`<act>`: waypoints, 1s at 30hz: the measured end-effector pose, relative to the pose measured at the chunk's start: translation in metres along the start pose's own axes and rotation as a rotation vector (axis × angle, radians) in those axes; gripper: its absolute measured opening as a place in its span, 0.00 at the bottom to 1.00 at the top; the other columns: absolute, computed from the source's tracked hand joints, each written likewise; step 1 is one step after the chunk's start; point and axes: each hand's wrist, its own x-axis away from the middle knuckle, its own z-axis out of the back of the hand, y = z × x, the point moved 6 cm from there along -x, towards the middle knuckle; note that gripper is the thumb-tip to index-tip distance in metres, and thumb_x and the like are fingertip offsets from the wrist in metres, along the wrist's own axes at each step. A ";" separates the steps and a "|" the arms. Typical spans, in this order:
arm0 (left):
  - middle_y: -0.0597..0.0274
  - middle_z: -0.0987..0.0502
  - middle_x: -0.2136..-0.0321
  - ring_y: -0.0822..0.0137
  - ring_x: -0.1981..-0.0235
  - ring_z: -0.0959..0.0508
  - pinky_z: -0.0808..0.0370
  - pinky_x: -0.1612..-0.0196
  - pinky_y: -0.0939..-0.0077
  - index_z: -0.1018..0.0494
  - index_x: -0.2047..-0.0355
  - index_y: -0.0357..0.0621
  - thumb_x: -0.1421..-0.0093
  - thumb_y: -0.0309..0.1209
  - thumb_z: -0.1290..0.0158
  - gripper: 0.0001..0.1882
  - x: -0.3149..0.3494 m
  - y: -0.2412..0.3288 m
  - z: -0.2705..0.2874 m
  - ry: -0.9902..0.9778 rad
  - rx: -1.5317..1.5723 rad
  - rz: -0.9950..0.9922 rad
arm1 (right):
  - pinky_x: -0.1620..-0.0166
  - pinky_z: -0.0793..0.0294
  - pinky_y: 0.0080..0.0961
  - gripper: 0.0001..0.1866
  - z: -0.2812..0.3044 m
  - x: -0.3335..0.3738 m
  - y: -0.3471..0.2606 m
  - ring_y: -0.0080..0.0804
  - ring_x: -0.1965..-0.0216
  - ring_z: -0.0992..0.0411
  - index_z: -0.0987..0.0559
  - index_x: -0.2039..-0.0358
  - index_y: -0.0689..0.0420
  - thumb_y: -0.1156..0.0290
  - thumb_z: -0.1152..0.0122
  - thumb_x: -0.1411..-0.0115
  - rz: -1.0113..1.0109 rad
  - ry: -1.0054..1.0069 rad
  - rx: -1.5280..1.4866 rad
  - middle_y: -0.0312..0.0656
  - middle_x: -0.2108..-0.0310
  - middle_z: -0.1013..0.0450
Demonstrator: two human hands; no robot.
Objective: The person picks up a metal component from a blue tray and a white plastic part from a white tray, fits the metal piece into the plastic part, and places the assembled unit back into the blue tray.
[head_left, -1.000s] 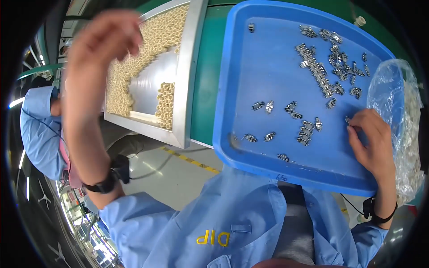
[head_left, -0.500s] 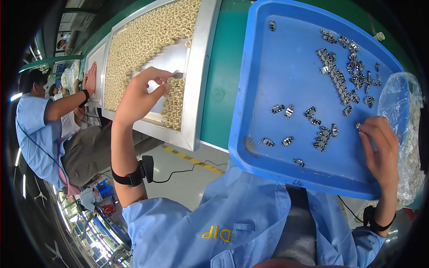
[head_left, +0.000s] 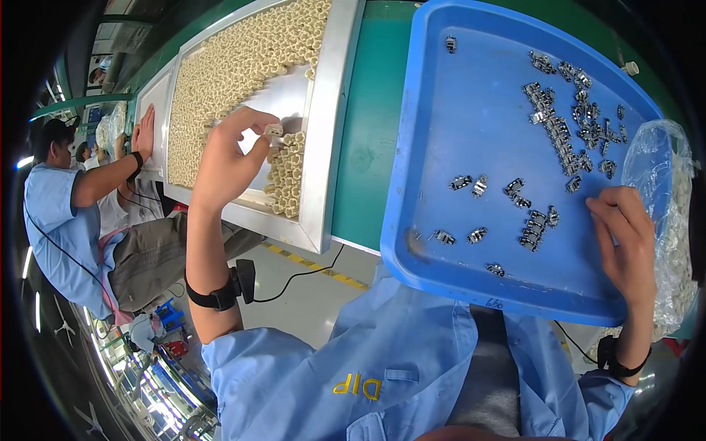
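Observation:
My left hand (head_left: 229, 165) pinches a small cream tubular piece (head_left: 273, 130) between thumb and fingertip, above a metal-framed tray (head_left: 332, 125). Below the held piece stands a cluster of similar cream pieces (head_left: 287, 176), packed upright in rows. A much larger block of them (head_left: 235, 66) covers the far and left parts of that tray. My right hand (head_left: 625, 239) is over the right side of a blue plastic tray (head_left: 391, 184), its fingers closed together at the tips. Whatever they hold, if anything, is hidden. Small shiny metal parts (head_left: 555, 132) lie scattered and in linked-looking rows in the blue tray.
A clear plastic bag (head_left: 665, 213) with pale contents rests against the blue tray's right side. Green table surface (head_left: 371, 125) shows between the trays. At the left, a co-worker in a blue shirt (head_left: 62, 213) has an arm at another pale tray. A small cream piece (head_left: 630, 68) lies beyond the blue tray.
My left hand has lifted slightly, and the cream piece now shows in its pinch. The metal part seen at my right fingertips is out of sight. The view has shifted a little.

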 end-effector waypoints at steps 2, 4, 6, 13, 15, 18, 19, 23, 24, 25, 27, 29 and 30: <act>0.58 0.18 0.61 0.71 0.59 0.21 0.28 0.63 0.76 0.20 0.56 0.38 0.44 0.19 0.48 0.15 0.002 0.001 0.000 0.059 0.066 -0.042 | 0.61 0.26 0.35 0.14 0.001 0.000 -0.001 0.45 0.64 0.26 0.20 0.62 0.66 0.91 0.36 0.51 0.026 0.019 0.002 0.47 0.64 0.27; 0.56 0.18 0.61 0.69 0.59 0.20 0.28 0.60 0.76 0.20 0.58 0.36 0.45 0.17 0.50 0.15 0.005 0.007 0.005 0.177 0.201 -0.121 | 0.61 0.26 0.35 0.14 0.000 0.001 0.001 0.45 0.64 0.26 0.20 0.63 0.66 0.91 0.37 0.51 0.016 0.018 -0.022 0.48 0.64 0.27; 0.55 0.19 0.62 0.68 0.59 0.21 0.28 0.59 0.76 0.21 0.59 0.35 0.46 0.17 0.51 0.15 0.011 0.019 0.005 0.198 0.327 -0.110 | 0.61 0.26 0.34 0.13 0.001 0.005 0.005 0.45 0.63 0.26 0.20 0.63 0.66 0.90 0.37 0.51 -0.006 0.012 -0.068 0.48 0.64 0.27; 0.47 0.21 0.64 0.62 0.63 0.22 0.26 0.59 0.72 0.23 0.62 0.27 0.49 0.15 0.57 0.16 0.024 0.127 -0.005 0.156 0.689 -0.339 | 0.63 0.25 0.35 0.10 0.022 0.006 -0.037 0.45 0.63 0.23 0.19 0.66 0.64 0.85 0.35 0.51 0.066 0.059 -0.327 0.50 0.62 0.23; 0.46 0.22 0.64 0.62 0.65 0.23 0.26 0.60 0.72 0.23 0.62 0.26 0.49 0.14 0.59 0.17 0.027 0.160 -0.020 0.121 0.708 -0.461 | 0.63 0.21 0.38 0.09 0.023 -0.005 -0.070 0.47 0.63 0.21 0.18 0.67 0.64 0.83 0.34 0.51 0.264 0.140 -0.467 0.54 0.59 0.21; 0.45 0.22 0.63 0.63 0.66 0.24 0.26 0.62 0.72 0.23 0.61 0.26 0.48 0.15 0.59 0.18 0.022 0.211 -0.045 0.076 1.003 -0.489 | 0.63 0.19 0.37 0.07 0.015 -0.009 -0.088 0.50 0.61 0.19 0.18 0.69 0.65 0.81 0.34 0.51 0.331 0.354 -0.496 0.58 0.55 0.21; 0.45 0.22 0.63 0.63 0.66 0.24 0.26 0.62 0.72 0.23 0.61 0.26 0.48 0.15 0.59 0.18 0.020 0.224 -0.052 0.052 1.022 -0.522 | 0.64 0.18 0.35 0.06 0.016 -0.007 -0.090 0.50 0.61 0.19 0.18 0.70 0.65 0.80 0.34 0.51 0.356 0.435 -0.511 0.59 0.55 0.21; 0.44 0.23 0.61 0.64 0.66 0.24 0.26 0.61 0.75 0.23 0.56 0.26 0.42 0.16 0.55 0.15 0.029 0.258 -0.074 0.048 0.996 -0.611 | 0.65 0.17 0.33 0.06 0.011 0.008 -0.093 0.52 0.60 0.18 0.18 0.71 0.65 0.79 0.33 0.52 0.362 0.575 -0.453 0.59 0.55 0.21; 0.44 0.23 0.60 0.64 0.65 0.23 0.26 0.60 0.75 0.24 0.54 0.26 0.39 0.18 0.53 0.14 0.031 0.265 -0.078 0.064 1.140 -0.502 | 0.66 0.17 0.33 0.07 0.011 0.013 -0.094 0.52 0.60 0.18 0.18 0.71 0.65 0.79 0.33 0.53 0.358 0.599 -0.422 0.59 0.55 0.21; 0.44 0.23 0.59 0.64 0.65 0.23 0.25 0.60 0.75 0.25 0.52 0.27 0.36 0.19 0.52 0.14 0.033 0.269 -0.082 0.080 1.279 -0.385 | 0.66 0.17 0.33 0.07 0.011 0.018 -0.093 0.52 0.60 0.18 0.18 0.71 0.65 0.79 0.33 0.53 0.350 0.603 -0.416 0.59 0.55 0.21; 0.43 0.22 0.58 0.64 0.64 0.23 0.25 0.60 0.75 0.26 0.50 0.27 0.34 0.21 0.50 0.14 0.032 0.267 -0.088 0.092 1.411 -0.268 | 0.67 0.19 0.31 0.08 0.013 0.022 -0.090 0.49 0.61 0.19 0.18 0.71 0.65 0.81 0.31 0.54 0.344 0.626 -0.366 0.56 0.58 0.20; 0.43 0.22 0.56 0.64 0.64 0.21 0.23 0.60 0.74 0.27 0.48 0.28 0.32 0.24 0.49 0.15 0.030 0.264 -0.102 -0.112 1.571 -0.277 | 0.67 0.20 0.30 0.08 0.019 0.026 -0.085 0.48 0.62 0.19 0.18 0.71 0.65 0.81 0.31 0.54 0.333 0.640 -0.340 0.55 0.59 0.20; 0.43 0.22 0.56 0.63 0.63 0.21 0.22 0.60 0.73 0.28 0.46 0.29 0.31 0.25 0.48 0.15 0.029 0.266 -0.107 -0.220 1.648 -0.278 | 0.67 0.21 0.29 0.09 0.028 0.028 -0.076 0.45 0.64 0.19 0.18 0.70 0.65 0.82 0.30 0.54 0.292 0.635 -0.433 0.53 0.60 0.20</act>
